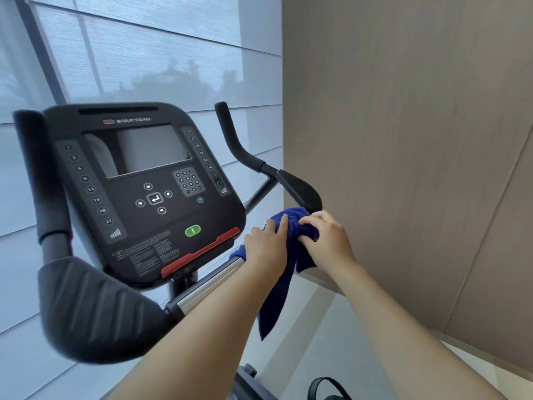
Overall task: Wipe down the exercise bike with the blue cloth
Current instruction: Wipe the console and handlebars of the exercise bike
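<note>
Right now both hands are up at the right end of the exercise bike (pixel 138 249), busy with the blue cloth (pixel 293 238). The cloth is bunched over the far end of the chrome bar (pixel 210 281), just below the right elbow pad (pixel 300 189), and a long tail of it hangs down past the bar between the two forearms. A small corner of it pokes out on the console side of the left wrist. The left hand (pixel 266 246) lies palm down on the cloth where it covers the bar, its fingers stretched fairly straight and pressing on the fabric; I cannot see its thumb. The right hand (pixel 326 238) has its fingers curled in and is pinching a fold of the cloth at the top of the bunch. Beside them the dark console tilts toward us, its screen (pixel 153 148) blank, with a green button (pixel 192 230) and a red strip (pixel 202 251) along its lower edge. The right handlebar (pixel 239 145) rises behind the cloth, and the big ribbed left elbow pad (pixel 95 310) sits low and close. Behind the bike hangs a pale window blind (pixel 161 53), and a beige wall panel (pixel 403 111) fills the right side. A black strap loop (pixel 326 388) shows near the floor.
</note>
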A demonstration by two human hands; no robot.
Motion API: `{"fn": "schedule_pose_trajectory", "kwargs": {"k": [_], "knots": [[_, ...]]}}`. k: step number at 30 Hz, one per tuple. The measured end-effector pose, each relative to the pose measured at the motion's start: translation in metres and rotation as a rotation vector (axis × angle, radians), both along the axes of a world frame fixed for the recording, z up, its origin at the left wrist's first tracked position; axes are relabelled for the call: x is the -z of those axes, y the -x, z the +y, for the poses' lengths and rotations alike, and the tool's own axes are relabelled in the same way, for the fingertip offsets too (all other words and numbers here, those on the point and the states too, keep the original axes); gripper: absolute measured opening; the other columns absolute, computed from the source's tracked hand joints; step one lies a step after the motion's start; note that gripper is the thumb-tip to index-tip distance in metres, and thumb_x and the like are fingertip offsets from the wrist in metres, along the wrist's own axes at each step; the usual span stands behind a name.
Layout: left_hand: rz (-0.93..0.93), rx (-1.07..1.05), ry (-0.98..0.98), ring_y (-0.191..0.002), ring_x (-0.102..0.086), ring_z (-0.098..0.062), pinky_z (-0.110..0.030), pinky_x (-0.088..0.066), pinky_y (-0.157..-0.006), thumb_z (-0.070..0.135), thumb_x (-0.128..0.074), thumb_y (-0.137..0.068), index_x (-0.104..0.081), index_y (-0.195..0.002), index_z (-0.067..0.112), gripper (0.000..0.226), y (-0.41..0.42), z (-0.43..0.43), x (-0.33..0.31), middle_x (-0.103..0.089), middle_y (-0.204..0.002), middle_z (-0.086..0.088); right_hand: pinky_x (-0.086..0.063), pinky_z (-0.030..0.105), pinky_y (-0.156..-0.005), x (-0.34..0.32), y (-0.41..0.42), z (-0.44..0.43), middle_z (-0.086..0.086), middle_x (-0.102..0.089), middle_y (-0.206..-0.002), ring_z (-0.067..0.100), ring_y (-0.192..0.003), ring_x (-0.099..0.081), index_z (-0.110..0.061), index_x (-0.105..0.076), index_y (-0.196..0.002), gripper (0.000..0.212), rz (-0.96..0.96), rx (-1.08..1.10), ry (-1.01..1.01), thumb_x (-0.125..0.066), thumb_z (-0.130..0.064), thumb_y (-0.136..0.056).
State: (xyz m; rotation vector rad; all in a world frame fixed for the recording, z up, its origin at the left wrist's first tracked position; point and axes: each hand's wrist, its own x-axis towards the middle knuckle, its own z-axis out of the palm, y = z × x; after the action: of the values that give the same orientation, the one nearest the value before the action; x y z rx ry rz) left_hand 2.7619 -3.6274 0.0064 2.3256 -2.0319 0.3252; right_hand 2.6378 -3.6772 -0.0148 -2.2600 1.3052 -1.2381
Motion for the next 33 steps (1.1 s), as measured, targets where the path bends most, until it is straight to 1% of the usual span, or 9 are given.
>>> {"fn": "schedule_pose_trajectory", "kwargs": {"k": [4,7,12,18,22,25,28,30,33], "knots": [[-0.080,0.012,0.041,-0.108,-0.048,-0.028,-0.032,-0.031,-0.072,0.021,-0.046,-0.094,-0.009,-0.148,0.014,0.066,-0.012,0.032,-0.005,-0.041,-0.134,-0.010,-0.032,0.007,-0.072,-0.001,-0.016,0.026,-0.003,-0.058,-0.107,0.006,-0.087,-0.048,-0.017,-0.068,-0.099,0.022,-0.025,-0.009,0.058,-0.065,-0.007,-0.080],[-0.034,0.060,0.087,-0.107,-0.048,-0.028,-0.030,-0.030,-0.073,0.011,-0.046,-0.091,-0.035,-0.133,0.009,0.043,-0.025,0.059,-0.011,-0.049,-0.122,-0.010,-0.031,0.006,-0.075,-0.005,-0.027,0.048,-0.003,-0.065,-0.103,0.011,-0.091,-0.055,-0.017,-0.069,-0.093,0.020,-0.050,-0.049,0.076,-0.063,-0.004,-0.079],[0.030,0.105,0.078,-0.104,-0.045,-0.028,-0.033,-0.035,-0.071,0.008,-0.045,-0.091,-0.046,-0.118,0.008,0.027,-0.060,0.104,-0.030,-0.047,-0.115,-0.011,-0.040,0.015,-0.082,-0.014,-0.053,0.088,-0.002,-0.065,-0.107,0.007,-0.093,-0.054,-0.016,-0.067,-0.101,0.020,-0.034,-0.124,0.079,-0.062,-0.007,-0.084],[0.046,0.265,0.258,-0.104,-0.042,-0.025,-0.036,-0.043,-0.078,0.008,-0.043,-0.091,-0.031,-0.140,0.019,0.051,-0.119,0.164,-0.059,-0.044,-0.121,-0.005,-0.046,0.016,-0.078,-0.040,-0.094,0.151,-0.006,-0.057,-0.101,0.004,-0.086,-0.055,-0.020,-0.059,-0.100,0.018,-0.208,-0.194,0.132,-0.058,-0.009,-0.087],[-0.001,0.326,0.224,-0.109,-0.036,-0.025,-0.038,-0.043,-0.091,0.008,-0.045,-0.088,-0.035,-0.137,0.021,0.051,-0.159,0.203,-0.075,-0.038,-0.126,-0.005,-0.047,0.016,-0.074,-0.046,-0.129,0.197,-0.006,-0.052,-0.100,0.005,-0.085,-0.055,-0.022,-0.054,-0.095,0.018,-0.256,-0.218,0.155,-0.060,-0.012,-0.081],[-0.044,0.355,0.083,-0.124,-0.027,-0.026,-0.035,-0.031,-0.108,0.009,-0.044,-0.086,-0.029,-0.142,0.018,0.059,-0.183,0.227,-0.072,-0.026,-0.142,-0.005,-0.044,0.024,-0.088,-0.036,-0.149,0.222,-0.005,-0.049,-0.115,0.006,-0.099,-0.051,-0.021,-0.053,-0.112,0.030,-0.179,-0.199,0.121,-0.057,-0.025,-0.082],[-0.051,0.399,-0.026,-0.143,-0.003,-0.021,-0.022,0.000,-0.114,0.013,-0.042,-0.087,-0.013,-0.148,0.011,0.068,-0.193,0.242,-0.056,-0.007,-0.157,-0.006,-0.026,0.032,-0.110,-0.020,-0.169,0.237,0.001,-0.037,-0.143,0.015,-0.130,-0.034,-0.023,-0.037,-0.139,0.047,0.034,-0.183,0.054,-0.043,-0.033,-0.094],[0.005,0.384,-0.053,-0.145,0.003,-0.018,-0.027,-0.005,-0.116,0.015,-0.040,-0.089,-0.007,-0.149,0.011,0.068,-0.198,0.247,-0.045,-0.001,-0.158,-0.005,-0.020,0.035,-0.113,-0.011,-0.178,0.246,0.004,-0.035,-0.147,0.020,-0.135,-0.027,-0.022,-0.035,-0.141,0.045,0.099,-0.169,0.015,-0.036,-0.033,-0.098],[0.065,0.408,-0.035,-0.145,-0.004,-0.017,-0.027,-0.008,-0.114,0.015,-0.039,-0.093,-0.014,-0.148,0.012,0.060,-0.204,0.250,-0.038,-0.008,-0.158,-0.003,-0.032,0.034,-0.105,-0.012,-0.178,0.254,0.002,-0.049,-0.132,0.020,-0.122,-0.042,-0.019,-0.047,-0.128,0.036,0.077,-0.125,0.011,-0.038,-0.035,-0.097]]}}
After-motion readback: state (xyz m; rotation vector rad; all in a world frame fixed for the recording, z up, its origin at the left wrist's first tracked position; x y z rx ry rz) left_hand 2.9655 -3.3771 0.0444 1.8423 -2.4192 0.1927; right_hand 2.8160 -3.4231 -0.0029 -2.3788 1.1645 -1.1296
